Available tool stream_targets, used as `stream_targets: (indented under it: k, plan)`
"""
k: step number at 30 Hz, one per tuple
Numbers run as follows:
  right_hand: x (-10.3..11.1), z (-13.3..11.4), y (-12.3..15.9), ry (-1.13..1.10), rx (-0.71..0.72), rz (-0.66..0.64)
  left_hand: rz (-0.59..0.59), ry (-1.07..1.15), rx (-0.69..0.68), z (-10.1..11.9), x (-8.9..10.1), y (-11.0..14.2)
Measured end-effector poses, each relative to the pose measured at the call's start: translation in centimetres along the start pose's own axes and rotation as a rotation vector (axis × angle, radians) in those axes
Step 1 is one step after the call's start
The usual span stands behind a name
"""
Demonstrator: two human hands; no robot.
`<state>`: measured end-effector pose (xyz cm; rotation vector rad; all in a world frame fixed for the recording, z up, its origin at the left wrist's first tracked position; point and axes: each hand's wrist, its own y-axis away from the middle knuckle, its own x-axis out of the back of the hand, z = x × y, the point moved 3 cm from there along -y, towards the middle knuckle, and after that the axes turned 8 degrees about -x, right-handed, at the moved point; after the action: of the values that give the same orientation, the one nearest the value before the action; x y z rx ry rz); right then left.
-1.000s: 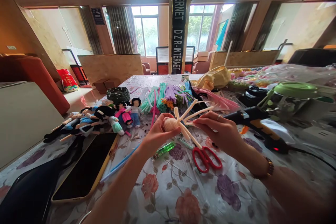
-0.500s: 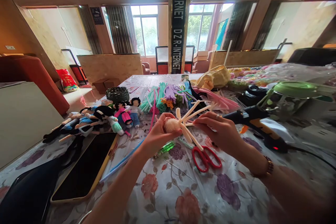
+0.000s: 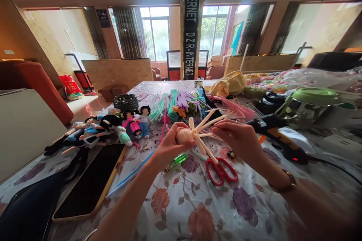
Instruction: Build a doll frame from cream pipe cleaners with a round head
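- Cradling the cream pipe-cleaner ball [image 3: 185, 135], the left hand [image 3: 172, 139] is closing around it, thumb below and fingers above; its grip is looking light but secure.
- From the ball's far side, cream pipe-cleaner stems [image 3: 205, 119] are fanning out into the gap between the two hands.
- The right hand [image 3: 236, 135] is bending its fingers, thumb and forefinger nearly together, by the end of one stem; whether they are pinching it, I cannot tell.
- What is changing: over the last half second the right fingertips are easing slightly outward, away from the ball, while the left hand is keeping its place.
- That is suggesting, as a judgement, that the right hand is attending to a single stem while the left is doing the steadying.
- Below and between the hands, the red-handled scissors [image 3: 222, 173] are lying under a drooping stem, and the green lighter [image 3: 177, 161] is lying just beneath the left hand; neither is being touched.
- Beyond the right hand, the glue gun [image 3: 278, 141] is showing a red light.
- Past the left hand, small dolls [image 3: 144, 120] are sitting in a cluster; ahead of both hands, pipe-cleaner bundles [image 3: 183, 99] are lying heaped.
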<state>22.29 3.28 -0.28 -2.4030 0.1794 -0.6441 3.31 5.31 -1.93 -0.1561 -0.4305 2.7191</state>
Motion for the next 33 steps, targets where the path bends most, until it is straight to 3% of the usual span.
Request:
stream_targets:
  k: [4,7,11,18,23,30,33]
  plan:
    - [0.3,0.5,-0.2,-0.203,-0.253,0.045,-0.011,0.009,-0.006,-0.2,0.2,0.0]
    - [0.5,0.6,-0.3,-0.336,-0.282,0.115,-0.023,0.007,-0.021,-0.4,0.3,0.0]
    - [0.7,0.5,-0.3,-0.353,-0.303,0.167,-0.035,-0.025,-0.018,-0.4,0.3,0.0]
    - [0.3,0.5,-0.2,-0.348,-0.402,0.040,-0.057,-0.025,-0.033,-0.2,0.1,0.0]
    - [0.0,-0.1,0.1,-0.114,-0.280,0.084,-0.084,-0.035,-0.026,-0.2,0.0,0.0]
    - [-0.8,-1.4,0.9,0.317,0.122,0.105,-0.058,-0.162,-0.051,-0.5,-0.1,-0.1]
    - [-1.3,-1.8,1.3,0.444,0.206,0.079,-0.034,-0.234,-0.089,-0.7,0.0,-0.2]
